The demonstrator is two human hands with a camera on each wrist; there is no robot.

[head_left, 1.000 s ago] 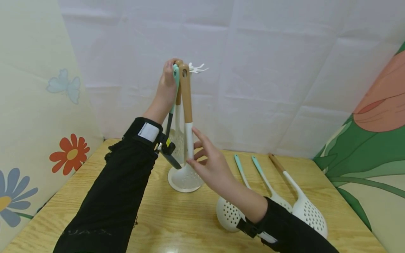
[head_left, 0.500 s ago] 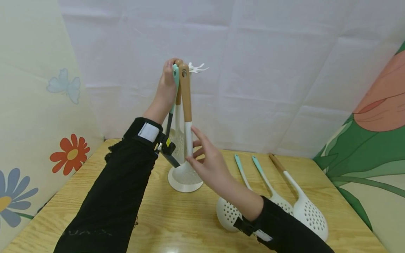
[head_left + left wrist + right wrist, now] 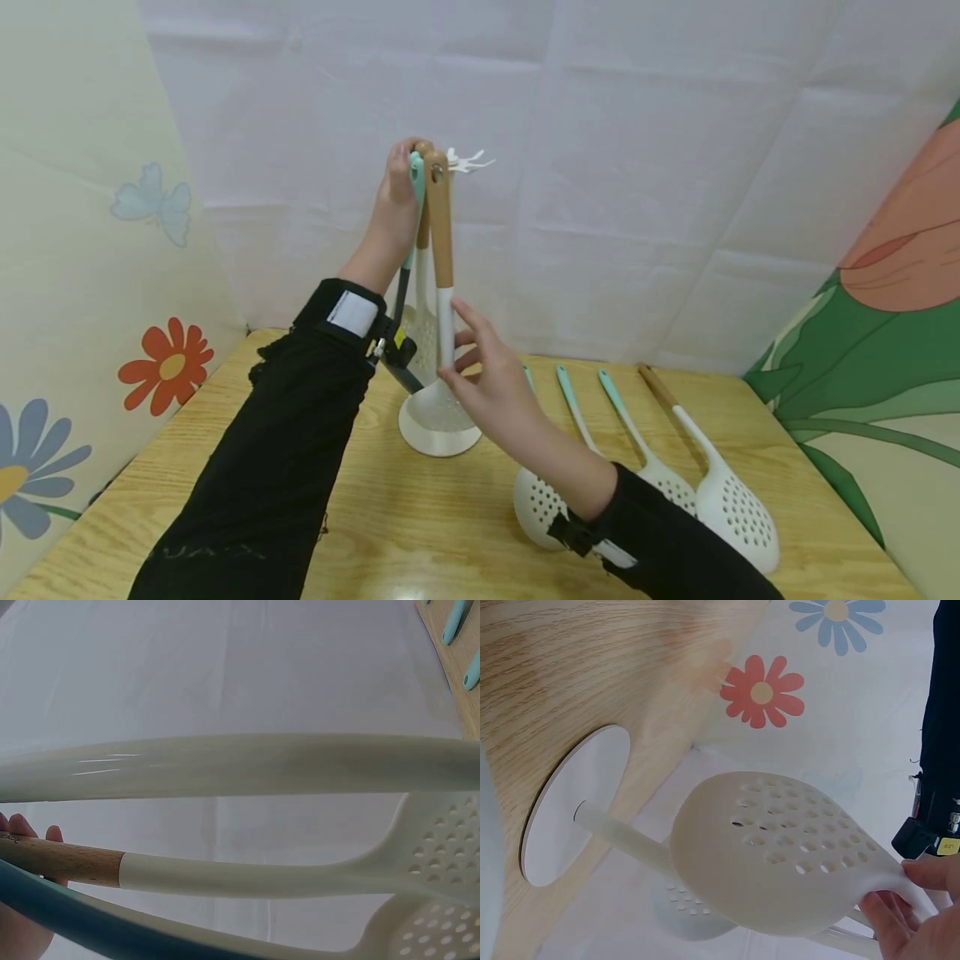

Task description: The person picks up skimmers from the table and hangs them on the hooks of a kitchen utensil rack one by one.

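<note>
Head view: left hand (image 3: 396,196) grips handle tops at the rack (image 3: 438,433); right hand (image 3: 491,387) pinches the hanging wooden-handled skimmer (image 3: 442,275). Three skimmers (image 3: 720,492) left on desk (image 3: 420,533).

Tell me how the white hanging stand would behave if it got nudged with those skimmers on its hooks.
The stand probably tips easily: a thin post on a small flat disc base, with skimmers hung high. The left hand holds handle tops at the hooks; the right hand pinches the wooden-handled skimmer. The skimmers would likely swing.
</note>
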